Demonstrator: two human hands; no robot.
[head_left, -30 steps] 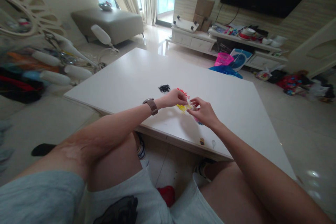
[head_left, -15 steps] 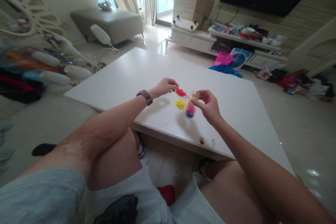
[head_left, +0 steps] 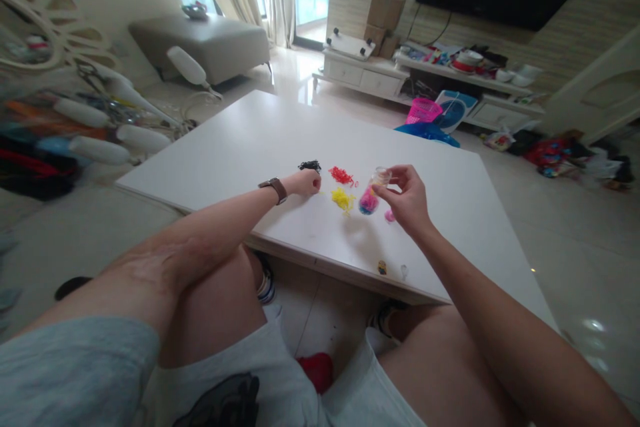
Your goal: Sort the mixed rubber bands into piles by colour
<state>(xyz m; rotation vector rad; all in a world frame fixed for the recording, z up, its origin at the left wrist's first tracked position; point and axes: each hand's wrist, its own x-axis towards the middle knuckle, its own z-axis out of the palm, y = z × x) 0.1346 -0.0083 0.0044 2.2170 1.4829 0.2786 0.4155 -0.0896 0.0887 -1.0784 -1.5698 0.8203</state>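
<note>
My right hand (head_left: 407, 197) holds a small clear bottle (head_left: 370, 199) by its neck, tilted above the table. Blue and pink bits that look like tiny rubber bands fill its lower part. My left hand (head_left: 306, 182) is closed, fingertips down at the tabletop beside a small yellow bit; whether anything is pinched in them is hidden. Just behind it lies a pile of black bands (head_left: 310, 165). Between the two hands are a red pile (head_left: 341, 175) and a yellow pile (head_left: 343, 199). A pink bit (head_left: 389, 215) shows beside my right hand.
Near the front edge of the white table (head_left: 225, 147) lie a small yellow-and-dark figure (head_left: 382, 267) and a small clear piece (head_left: 404, 271). A lamp with white shades (head_left: 145, 138) stands at the left. Beyond the table is a pink basket (head_left: 423, 110).
My left hand has moved left and down from beside the red pile, and its fingers have closed. My right hand has shifted the bottle slightly right, away from the piles.
</note>
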